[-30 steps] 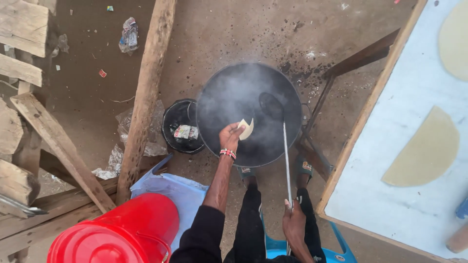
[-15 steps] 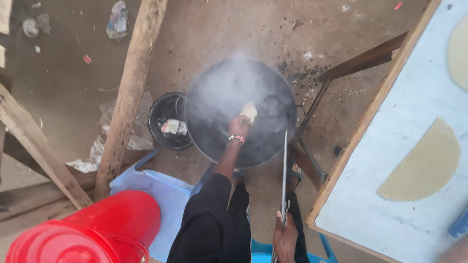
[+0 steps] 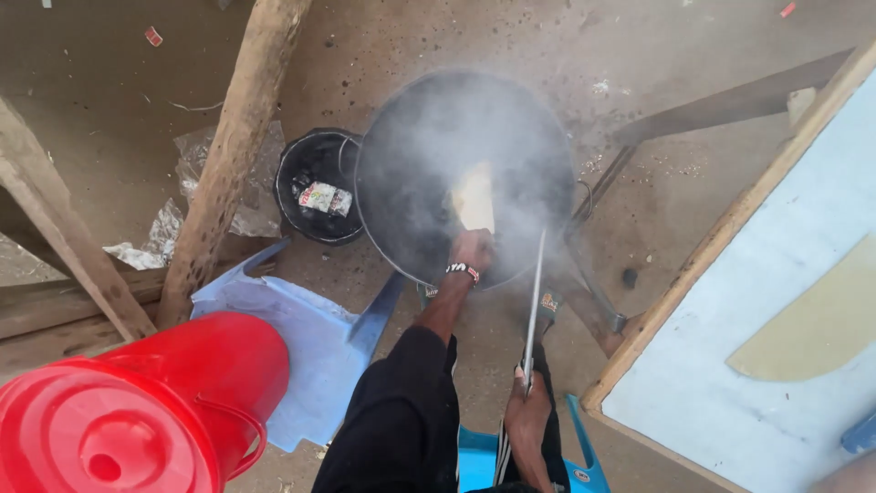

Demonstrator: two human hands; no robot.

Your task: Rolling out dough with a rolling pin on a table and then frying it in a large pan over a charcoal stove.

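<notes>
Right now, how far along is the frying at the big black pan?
Done: dough is rolled; a flat half-round sheet lies on the table. In hand: the left hand holds a pale folded piece over the smoking pan, while the right hand holds a long metal utensil by its handle. Left: the piece looks pale, and that sheet is uncooked.

We see a black pan [image 3: 411,173] under grey smoke, a pale yellow dough piece [image 3: 474,199], a bright red bucket [image 3: 146,411], a light blue tabletop [image 3: 730,365], and a red-and-white beaded wristband [image 3: 463,270].
</notes>
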